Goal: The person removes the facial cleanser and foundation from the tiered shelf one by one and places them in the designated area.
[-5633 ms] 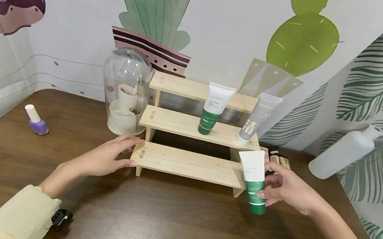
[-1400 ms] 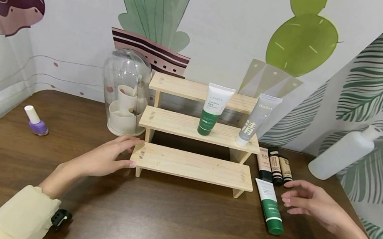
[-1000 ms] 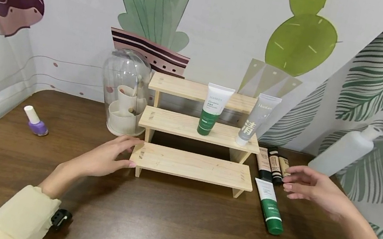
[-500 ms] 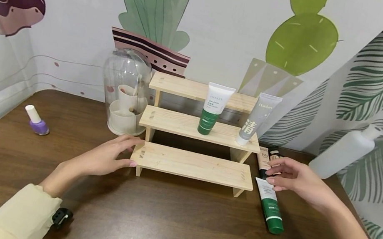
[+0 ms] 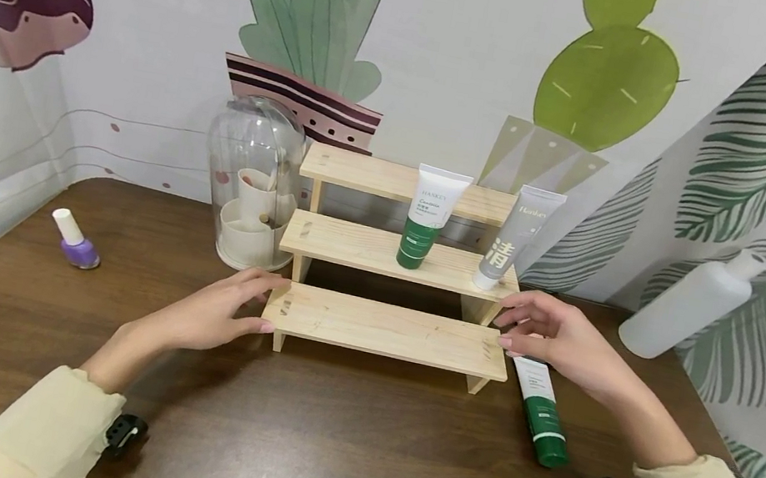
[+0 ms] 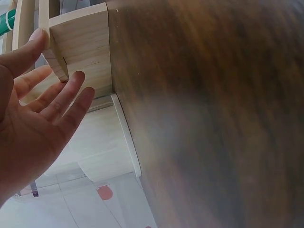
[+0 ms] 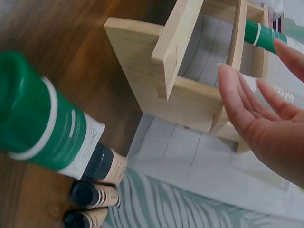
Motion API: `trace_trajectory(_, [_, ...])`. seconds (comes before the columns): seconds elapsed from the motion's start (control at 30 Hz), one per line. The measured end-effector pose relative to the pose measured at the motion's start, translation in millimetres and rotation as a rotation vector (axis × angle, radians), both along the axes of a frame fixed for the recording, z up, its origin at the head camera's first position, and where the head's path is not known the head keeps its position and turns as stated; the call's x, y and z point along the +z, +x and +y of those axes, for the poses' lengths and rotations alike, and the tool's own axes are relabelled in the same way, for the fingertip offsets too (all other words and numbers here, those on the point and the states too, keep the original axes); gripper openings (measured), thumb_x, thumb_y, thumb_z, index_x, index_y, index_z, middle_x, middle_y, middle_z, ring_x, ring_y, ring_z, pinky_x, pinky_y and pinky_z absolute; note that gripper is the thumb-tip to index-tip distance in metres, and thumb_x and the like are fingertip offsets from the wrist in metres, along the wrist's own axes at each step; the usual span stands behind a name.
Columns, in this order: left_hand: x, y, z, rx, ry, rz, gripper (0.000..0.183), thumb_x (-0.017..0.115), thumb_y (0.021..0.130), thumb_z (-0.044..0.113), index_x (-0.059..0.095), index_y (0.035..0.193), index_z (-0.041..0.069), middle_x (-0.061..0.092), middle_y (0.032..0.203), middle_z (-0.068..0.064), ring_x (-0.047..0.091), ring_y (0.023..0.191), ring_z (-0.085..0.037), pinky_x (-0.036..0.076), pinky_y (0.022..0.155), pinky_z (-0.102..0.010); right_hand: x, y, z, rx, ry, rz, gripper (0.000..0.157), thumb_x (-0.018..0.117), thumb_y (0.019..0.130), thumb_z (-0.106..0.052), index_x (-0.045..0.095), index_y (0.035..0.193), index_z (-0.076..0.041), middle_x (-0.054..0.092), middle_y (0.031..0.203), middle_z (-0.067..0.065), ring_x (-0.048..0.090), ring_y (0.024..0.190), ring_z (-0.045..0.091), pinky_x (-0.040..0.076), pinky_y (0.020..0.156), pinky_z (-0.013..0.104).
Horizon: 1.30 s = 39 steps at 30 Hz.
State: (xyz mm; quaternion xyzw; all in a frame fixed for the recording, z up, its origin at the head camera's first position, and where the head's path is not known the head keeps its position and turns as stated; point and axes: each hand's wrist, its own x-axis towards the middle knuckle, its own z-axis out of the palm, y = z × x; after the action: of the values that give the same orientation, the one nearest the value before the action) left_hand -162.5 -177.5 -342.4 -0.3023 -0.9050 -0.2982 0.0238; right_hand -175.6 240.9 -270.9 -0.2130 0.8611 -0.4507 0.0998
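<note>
My left hand rests at the left end of the lowest tier of a wooden stepped shelf. In the left wrist view its thumb touches the plank edge and the fingers are extended. My right hand holds nothing; its loosely bent fingers hover by the shelf's right end, near the middle tier. On that tier a green-and-white squeeze tube and a grey squeeze tube stand upright on their caps. Another green-and-white squeeze tube lies on the table, right of the shelf, below my right hand.
Several small beige, black-capped tubes lie beyond the lying tube, hidden by my right hand in the head view. A white bottle stands at the right. Left are a clear dome holder and a purple nail polish bottle.
The lying green-and-white tube, gripped by my right hand earlier, was set down on the table. My right hand then moved left, past the small tubes, to the shelf's right end. My left hand stayed put.
</note>
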Motion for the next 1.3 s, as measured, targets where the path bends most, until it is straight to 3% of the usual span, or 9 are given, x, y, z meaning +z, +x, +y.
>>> trace_trajectory(0.17, [0.5,0.2,0,-0.004,0.002,-0.002,0.053,0.067,0.082,0.009,0.044,0.129,-0.004,0.042,0.129,-0.024,0.056,0.1,-0.031,0.041,0.088,-0.049,-1.7,-3.1,-12,-0.006,-0.007,0.087,0.04,0.069,0.082,-0.011,0.052,0.116,0.0,0.06,0.105,0.018,0.059,0.09,0.016,0.051,0.074,0.027])
trace_trajectory(0.27, [0.6,0.1,1,-0.002,-0.003,-0.002,0.053,0.067,0.082,0.009,0.044,0.129,-0.004,0.042,0.129,-0.024,0.055,0.1,-0.03,0.041,0.089,-0.048,-1.8,-4.4,-19,-0.011,-0.018,0.085,0.042,0.069,0.082,-0.011,0.051,0.118,-0.001,0.061,0.105,0.015,0.059,0.092,0.016,0.05,0.074,0.027])
trace_trajectory(0.57, [2.1,1.6,2,-0.004,-0.001,0.006,0.052,0.067,0.082,0.009,0.046,0.128,-0.003,0.043,0.128,-0.022,0.055,0.101,-0.03,0.04,0.089,-0.049,-4.7,-11.9,-43,0.042,-0.1,0.141,0.042,0.066,0.081,0.0,0.048,0.118,0.006,0.06,0.106,0.019,0.06,0.093,0.023,0.051,0.076,0.028])
trace_trajectory(0.97, [2.8,0.6,2,-0.001,-0.005,-0.004,0.052,0.067,0.082,0.008,0.045,0.129,-0.003,0.042,0.129,-0.023,0.053,0.104,-0.031,0.038,0.092,-0.051,-3.0,-24.3,-77,-0.001,-0.189,0.17,0.043,0.065,0.08,0.006,0.047,0.118,0.007,0.058,0.111,0.022,0.057,0.1,0.032,0.049,0.081,0.031])
trace_trajectory(1.3, [2.8,1.8,1,0.002,-0.002,-0.007,0.052,0.066,0.082,0.008,0.045,0.129,-0.003,0.041,0.13,-0.024,0.053,0.104,-0.031,0.038,0.092,-0.051,-4.5,-32.8,-97,-0.142,-0.227,0.231,0.041,0.066,0.081,0.002,0.047,0.118,0.005,0.059,0.109,0.02,0.058,0.097,0.029,0.049,0.08,0.03])
